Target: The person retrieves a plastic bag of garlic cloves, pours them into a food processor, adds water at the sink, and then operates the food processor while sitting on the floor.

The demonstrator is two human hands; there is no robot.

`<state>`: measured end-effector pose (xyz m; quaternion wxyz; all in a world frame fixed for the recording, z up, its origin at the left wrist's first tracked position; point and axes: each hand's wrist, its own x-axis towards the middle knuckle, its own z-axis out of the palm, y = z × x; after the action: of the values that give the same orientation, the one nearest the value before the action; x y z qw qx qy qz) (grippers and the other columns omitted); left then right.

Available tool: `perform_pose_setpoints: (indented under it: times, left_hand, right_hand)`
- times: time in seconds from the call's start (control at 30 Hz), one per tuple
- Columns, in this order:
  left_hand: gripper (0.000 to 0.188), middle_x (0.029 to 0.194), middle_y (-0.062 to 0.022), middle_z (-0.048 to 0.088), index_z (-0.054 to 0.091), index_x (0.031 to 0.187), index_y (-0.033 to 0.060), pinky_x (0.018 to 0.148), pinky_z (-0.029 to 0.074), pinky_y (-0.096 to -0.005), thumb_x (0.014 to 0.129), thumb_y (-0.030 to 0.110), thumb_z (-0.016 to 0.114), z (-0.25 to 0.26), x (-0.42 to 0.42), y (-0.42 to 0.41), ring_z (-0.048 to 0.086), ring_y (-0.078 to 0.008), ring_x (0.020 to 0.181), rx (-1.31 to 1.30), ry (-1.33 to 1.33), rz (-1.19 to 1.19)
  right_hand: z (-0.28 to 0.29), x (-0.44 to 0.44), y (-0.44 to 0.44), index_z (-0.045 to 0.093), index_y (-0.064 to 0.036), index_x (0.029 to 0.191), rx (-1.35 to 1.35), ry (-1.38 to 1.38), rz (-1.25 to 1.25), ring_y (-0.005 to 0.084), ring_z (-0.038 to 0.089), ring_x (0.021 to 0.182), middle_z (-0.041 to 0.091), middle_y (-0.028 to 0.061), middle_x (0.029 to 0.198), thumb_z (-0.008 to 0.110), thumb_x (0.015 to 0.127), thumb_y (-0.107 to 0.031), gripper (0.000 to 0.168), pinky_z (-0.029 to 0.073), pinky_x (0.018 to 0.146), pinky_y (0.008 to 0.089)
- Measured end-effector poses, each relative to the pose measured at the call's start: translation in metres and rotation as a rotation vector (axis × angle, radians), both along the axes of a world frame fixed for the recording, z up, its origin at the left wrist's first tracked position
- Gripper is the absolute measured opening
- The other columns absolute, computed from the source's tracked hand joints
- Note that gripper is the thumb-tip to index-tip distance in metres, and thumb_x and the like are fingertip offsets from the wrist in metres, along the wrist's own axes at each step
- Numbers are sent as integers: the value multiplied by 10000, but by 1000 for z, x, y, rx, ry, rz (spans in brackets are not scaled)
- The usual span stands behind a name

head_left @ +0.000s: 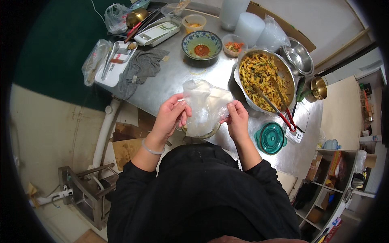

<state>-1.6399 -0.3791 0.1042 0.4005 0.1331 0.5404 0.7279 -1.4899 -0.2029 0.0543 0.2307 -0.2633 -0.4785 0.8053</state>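
A translucent plastic bag [202,106] is spread between my two hands above the near edge of the steel table. My left hand [171,114] pinches its left edge, and my right hand [238,118] grips its right side between thumb and fingers. Beneath the bag shows the rim of a round container [209,134]; its contents are mostly hidden. To the right of my right hand stands a large metal basin [238,82] of mixed shredded vegetables [261,76], with red-handled tongs [281,117] resting in it. A teal lidded glass pot or lid [270,138] lies nearer me.
Beyond the bag stand a patterned bowl [190,51] with red sauce and a plastic tub [232,45] of orange-red food. A grey cloth [141,68] and white tray [106,71] lie left. A digital scale [293,136], steel bowls [297,57] and cucumbers [301,88] sit right.
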Motion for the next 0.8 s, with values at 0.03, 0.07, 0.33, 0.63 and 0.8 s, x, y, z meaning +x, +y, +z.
perform_pose_setpoints:
  times: [0.03, 0.07, 0.33, 0.63, 0.8]
  left_hand:
    - [224, 734, -38, 605, 526, 1148, 8, 400, 325, -153, 978, 154, 531, 3, -2, 0, 462, -44, 463, 51, 23, -5]
    - [283, 769, -48, 618, 504, 1219, -5, 408, 326, -146, 981, 145, 523, 4, -3, 0, 468, -38, 476, 102, 47, -9]
    - [931, 1447, -113, 399, 365, 1441, 130, 1087, 360, -402, 659, 173, 868, -21, 14, -6, 334, -296, 1382, 100, 663, -140]
    - [208, 1005, -13, 535, 564, 1046, 49, 819, 444, -270, 843, 3, 572, -37, -47, -45, 498, -120, 917, -73, 462, 479]
    - [135, 927, -4, 509, 534, 969, 44, 813, 409, -240, 838, 24, 511, -89, -66, -84, 468, -113, 878, -294, 542, 498]
  right_hand:
    - [-2, 0, 2, 567, -37, 978, -88, 25, -25, 117, 604, 642, 630, 44, 850, 535, 986, -192, 159, 527, 531, 250]
    - [-7, 1, 5, 576, -30, 996, -176, 51, -50, 124, 603, 651, 631, 51, 870, 536, 984, -191, 166, 523, 545, 256]
    - [-6, -4, -18, 575, -14, 1113, -412, 177, 72, 148, 617, 731, 637, 76, 962, 531, 979, -159, 202, 521, 596, 270]
    - [-9, 6, 12, 550, 25, 1202, 668, -278, 107, 229, 644, 1004, 623, 164, 1132, 550, 974, -236, 346, 547, 819, 330]
    - [-78, 20, 11, 354, 86, 1367, 501, -812, 515, 201, 649, 516, 679, 191, 872, 605, 919, -272, 626, 549, 508, 307]
